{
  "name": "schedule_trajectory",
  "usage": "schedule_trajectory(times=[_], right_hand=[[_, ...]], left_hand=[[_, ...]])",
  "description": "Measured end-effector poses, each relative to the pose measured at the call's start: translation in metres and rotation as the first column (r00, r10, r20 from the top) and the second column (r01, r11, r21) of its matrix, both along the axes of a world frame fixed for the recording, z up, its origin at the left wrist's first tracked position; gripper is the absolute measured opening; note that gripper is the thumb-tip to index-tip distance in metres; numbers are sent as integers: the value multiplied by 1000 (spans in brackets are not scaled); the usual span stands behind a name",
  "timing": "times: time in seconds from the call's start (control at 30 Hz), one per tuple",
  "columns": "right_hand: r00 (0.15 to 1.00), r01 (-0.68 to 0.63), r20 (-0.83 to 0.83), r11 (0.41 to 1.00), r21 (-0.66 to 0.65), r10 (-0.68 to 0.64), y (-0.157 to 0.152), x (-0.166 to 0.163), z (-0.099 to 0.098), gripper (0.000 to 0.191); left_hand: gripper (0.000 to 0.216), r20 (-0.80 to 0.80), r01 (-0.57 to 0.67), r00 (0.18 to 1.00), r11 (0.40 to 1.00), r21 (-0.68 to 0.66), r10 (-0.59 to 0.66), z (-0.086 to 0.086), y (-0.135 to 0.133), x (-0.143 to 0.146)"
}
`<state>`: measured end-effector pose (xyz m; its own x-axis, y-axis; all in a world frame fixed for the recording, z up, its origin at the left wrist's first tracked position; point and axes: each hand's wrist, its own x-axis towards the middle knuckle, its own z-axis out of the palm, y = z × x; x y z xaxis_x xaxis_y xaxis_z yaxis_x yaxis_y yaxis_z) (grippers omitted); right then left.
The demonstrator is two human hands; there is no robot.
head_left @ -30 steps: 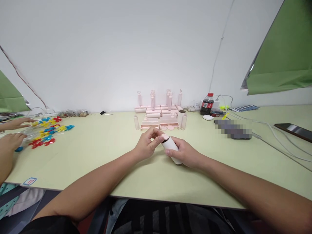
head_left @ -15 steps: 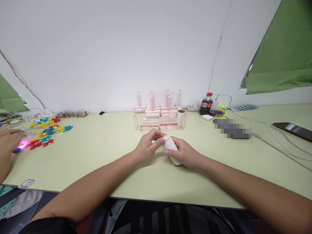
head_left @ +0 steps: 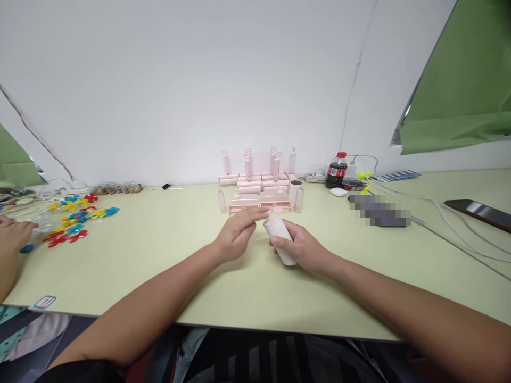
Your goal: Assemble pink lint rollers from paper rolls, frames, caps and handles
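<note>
My right hand [head_left: 301,246] is wrapped round a white cardboard tube [head_left: 280,242], which leans with its upper end to the left. A pinkish rim or disc shows at that upper end. My left hand [head_left: 240,231] is just left of the tube, fingers stretched out and apart from it. Beyond my hands, pink open trays [head_left: 244,208] lie with round pink discs [head_left: 277,209] in the right one. Clear pink tubes [head_left: 298,200] stand at either side, and another white tube [head_left: 294,192] stands upright behind.
Pink boxes with clear tubes [head_left: 248,167] on top stand against the wall. To the right are a cola bottle [head_left: 337,171], a white case [head_left: 338,192], cables and a dark phone [head_left: 483,214]. Colourful plastic flowers [head_left: 75,218] and another person's hand [head_left: 14,234] are at the left.
My left hand has let go of the tube's upper end and moved slightly left, its fingers straightening. My right hand keeps hold of the tube.
</note>
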<state>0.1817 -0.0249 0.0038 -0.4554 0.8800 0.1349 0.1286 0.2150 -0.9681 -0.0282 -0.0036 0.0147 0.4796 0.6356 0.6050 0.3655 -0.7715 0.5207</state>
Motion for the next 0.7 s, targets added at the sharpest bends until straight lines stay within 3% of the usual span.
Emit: schedule_trajectory(times=[0.1, 0.2, 0.3, 0.4, 0.6, 0.7], right_hand=[[1000, 14, 2, 1000, -8, -14, 0, 1, 0, 44], [999, 47, 20, 999, 11, -48, 0, 1, 1, 45], [997, 72, 28, 996, 47, -74, 0, 2, 2, 45], [995, 94, 27, 994, 64, -96, 0, 1, 4, 47], [979, 194, -64, 981, 1, -194, 0, -1, 6, 45], [955, 250, -149, 966, -62, -256, 1, -1, 7, 52]], left_hand=[[38, -19, -223, 975, 975, -7, 223, 2, 11, -7], [39, -285, -409, 878, 912, -27, 385, 0, 21, -14], [45, -553, -524, 718, 851, -29, 422, -7, 27, -17], [42, -623, -541, 673, 840, -46, 399, -12, 29, -17], [37, -592, -493, 722, 867, -76, 359, -14, 29, -16], [33, -518, -449, 789, 886, -118, 331, -13, 29, -15]])
